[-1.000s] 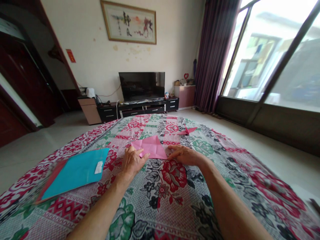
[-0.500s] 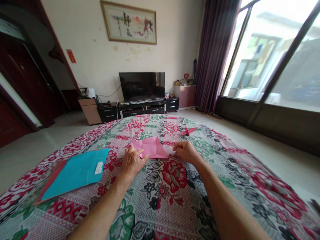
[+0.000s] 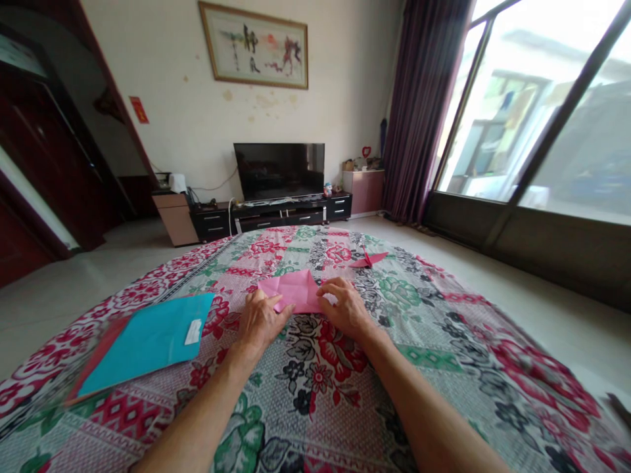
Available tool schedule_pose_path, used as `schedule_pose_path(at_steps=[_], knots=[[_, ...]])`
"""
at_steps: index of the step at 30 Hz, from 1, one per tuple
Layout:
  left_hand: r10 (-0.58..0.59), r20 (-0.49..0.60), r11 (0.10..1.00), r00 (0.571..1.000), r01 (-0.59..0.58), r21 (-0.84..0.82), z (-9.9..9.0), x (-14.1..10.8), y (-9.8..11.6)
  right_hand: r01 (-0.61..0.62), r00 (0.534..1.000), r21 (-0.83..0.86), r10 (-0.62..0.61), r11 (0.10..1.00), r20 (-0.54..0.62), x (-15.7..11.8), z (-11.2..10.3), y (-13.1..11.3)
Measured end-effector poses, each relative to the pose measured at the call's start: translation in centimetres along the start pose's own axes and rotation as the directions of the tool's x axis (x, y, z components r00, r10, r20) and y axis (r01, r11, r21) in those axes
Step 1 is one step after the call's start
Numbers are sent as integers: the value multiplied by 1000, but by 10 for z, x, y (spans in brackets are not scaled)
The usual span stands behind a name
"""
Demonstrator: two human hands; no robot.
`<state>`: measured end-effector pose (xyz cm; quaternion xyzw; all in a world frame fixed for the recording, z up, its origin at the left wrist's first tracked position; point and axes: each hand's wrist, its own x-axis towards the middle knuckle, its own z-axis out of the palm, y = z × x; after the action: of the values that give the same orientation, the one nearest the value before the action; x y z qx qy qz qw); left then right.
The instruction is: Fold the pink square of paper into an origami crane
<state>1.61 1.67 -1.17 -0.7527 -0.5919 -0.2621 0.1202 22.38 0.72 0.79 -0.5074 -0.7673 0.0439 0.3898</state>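
A creased sheet of pink origami paper (image 3: 294,289) lies on the flowered tablecloth in front of me, partly folded. My left hand (image 3: 263,312) grips its left corner, the thumb along the near edge and the fingers curled. At the right corner, my right hand (image 3: 342,305) has thumb and fingertips closed on the paper's edge; that corner is hidden behind them. Beyond my right hand stands a red folded paper crane (image 3: 369,260) with its wings spread.
Left of my arms lies a blue pack of paper (image 3: 148,341) with a white label and red sheets underneath. The round table's tablecloth (image 3: 315,420) has small wrinkles. Past the table are a television (image 3: 279,171) on a black cabinet, a purple curtain (image 3: 426,112) and a large window.
My right hand has moved left from beside the pink paper and taken hold of its right corner. My left hand stays at the left corner.
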Motion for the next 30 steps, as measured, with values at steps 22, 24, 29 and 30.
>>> schedule_pose_path(at_steps=[22, 24, 29, 30], knots=[[-10, -19, 1000, 1000, 11, 18, 1, -1, 0, -190, 964, -100, 205, 977, 170, -2, 9, -4], [-19, -31, 1000, 999, 20, 19, 2, -1, 0, -173, 977, -103, 184, 980, 106, -3, 11, -7], [-22, -28, 1000, 999, 22, 4, 1, -1, 2, -90, 991, -153, 104, 984, 81, -6, 17, -17], [-25, -28, 1000, 999, 25, 1, 1, -1, 2, -81, 990, -164, 98, 983, 100, -6, 18, -18]])
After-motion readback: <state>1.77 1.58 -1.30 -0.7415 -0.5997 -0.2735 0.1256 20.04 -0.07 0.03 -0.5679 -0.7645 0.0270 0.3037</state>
